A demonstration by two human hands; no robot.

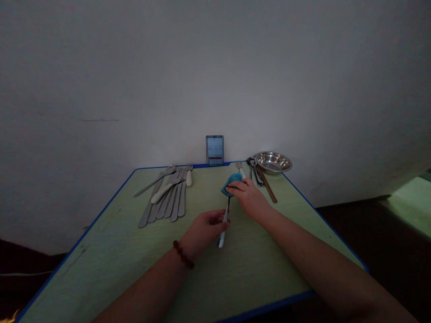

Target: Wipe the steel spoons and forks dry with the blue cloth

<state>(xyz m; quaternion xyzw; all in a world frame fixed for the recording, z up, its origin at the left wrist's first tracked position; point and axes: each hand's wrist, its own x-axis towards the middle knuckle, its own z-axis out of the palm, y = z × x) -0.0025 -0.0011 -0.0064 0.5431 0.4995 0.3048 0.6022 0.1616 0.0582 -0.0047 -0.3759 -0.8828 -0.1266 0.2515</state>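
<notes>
My left hand, with a dark red bead bracelet on its wrist, is shut around the white handle of a utensil. My right hand pinches a blue cloth around the utensil's upper end. The cloth hides the utensil's head, so I cannot tell whether it is a fork or a spoon. Behind my right hand, a white-handled fork lies near the table's far edge.
Several table knives and forks lie side by side at the left of the green, blue-edged table. A steel bowl, a wooden-handled utensil and dark metal pieces lie far right. A blurred blue rectangular object stands by the wall.
</notes>
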